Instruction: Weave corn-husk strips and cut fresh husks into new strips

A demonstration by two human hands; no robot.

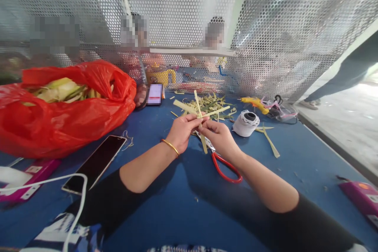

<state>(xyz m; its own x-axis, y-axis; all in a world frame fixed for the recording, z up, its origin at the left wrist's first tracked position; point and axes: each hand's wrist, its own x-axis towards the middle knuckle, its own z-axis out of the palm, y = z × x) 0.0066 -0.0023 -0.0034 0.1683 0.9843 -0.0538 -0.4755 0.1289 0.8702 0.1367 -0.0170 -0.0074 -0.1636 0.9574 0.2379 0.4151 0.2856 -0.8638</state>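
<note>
Pale green leaf strips [197, 102] laid across each other are pinched in both hands above the blue table. My left hand [182, 130], with a gold bangle at its wrist, closes its thumb and fingers on them near the crossing. My right hand [220, 137] grips the same strips from the right, and one end hangs down between the hands. Scissors [226, 169] with red handles lie under my right hand, partly covered by it. Behind the hands is a heap of leaf scraps [214, 103]. Another pair of joined strips [270, 141] lies to the right.
A red plastic bag [88, 126] of leaves stands at the left, near a dark phone [96, 163] and a white cable [84, 189]. A white thread roll [245, 124] and a yellow tool [256, 105] lie at the right. Perforated metal sheeting [183, 12] closes the back, people behind it.
</note>
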